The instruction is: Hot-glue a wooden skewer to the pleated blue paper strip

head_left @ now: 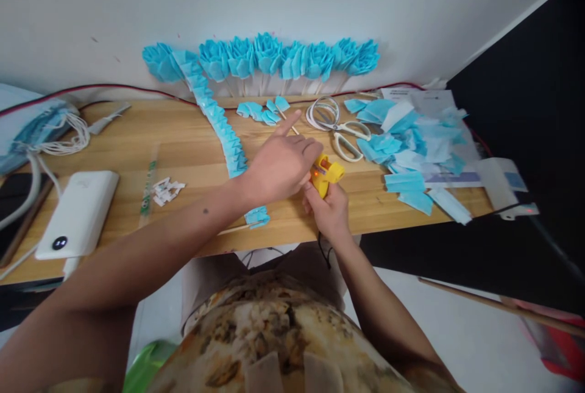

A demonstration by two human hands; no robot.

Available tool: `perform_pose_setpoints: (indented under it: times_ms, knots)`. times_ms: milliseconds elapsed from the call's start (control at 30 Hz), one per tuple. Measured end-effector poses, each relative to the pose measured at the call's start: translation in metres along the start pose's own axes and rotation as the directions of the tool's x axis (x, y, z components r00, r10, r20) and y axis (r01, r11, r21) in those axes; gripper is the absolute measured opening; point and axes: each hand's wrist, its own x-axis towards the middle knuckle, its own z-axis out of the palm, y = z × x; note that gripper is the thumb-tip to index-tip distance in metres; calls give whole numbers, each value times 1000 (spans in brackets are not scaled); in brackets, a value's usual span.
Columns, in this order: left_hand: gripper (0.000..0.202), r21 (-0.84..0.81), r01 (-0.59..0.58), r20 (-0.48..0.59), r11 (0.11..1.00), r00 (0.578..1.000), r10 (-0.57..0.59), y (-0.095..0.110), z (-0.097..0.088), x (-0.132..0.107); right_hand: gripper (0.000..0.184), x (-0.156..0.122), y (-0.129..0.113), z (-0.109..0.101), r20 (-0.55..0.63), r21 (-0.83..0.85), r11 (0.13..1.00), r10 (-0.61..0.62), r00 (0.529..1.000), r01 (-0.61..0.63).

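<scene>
My right hand [329, 210] grips a yellow glue gun [325, 173] upright over the wooden table [183, 149], its cord hanging off the front edge. My left hand [281, 161] reaches across beside the gun, index finger stretched out toward small blue folded pieces [265, 111] and a thin wooden stick [287, 122]; the other fingers curl against the gun. Whether they hold anything is hidden. A long pleated blue strip [219, 119] runs diagonally under my left wrist. A small blue flower on a stick [256, 217] lies near the front edge.
Blue paper flowers [274, 55] lean on the wall. White-handled scissors [347, 134] and a coil of cord [322, 113] lie right of my hands, blue and white scraps [411, 149] beyond. A white power bank [77, 213], cables and masks [41, 128] sit at left.
</scene>
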Motion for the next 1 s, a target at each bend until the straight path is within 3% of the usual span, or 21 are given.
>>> perform_pose_setpoints:
  times_ms: [267,433,567,767,1000]
  knots:
    - [32,36,1,9,999,1000,-2,-11,-4,-2,38,-2,7,-1,14,-9,1000,20,1000,-20]
    - [42,-269,75,59,960,996,-61,-27,-14,-7,40,1,7,0,23,100,991,90,996,-92]
    - [31,-411,130,117,902,989,-89,-31,-19,-9,41,2,2,0,47,135,983,117,992,-122]
    - [26,-435,145,67,888,989,-129,-28,-8,-11,39,2,0,0,70,153,979,129,989,-139]
    - [26,-415,139,72,899,990,-119,-25,-11,-8,38,2,-1,1,65,144,981,123,990,-131]
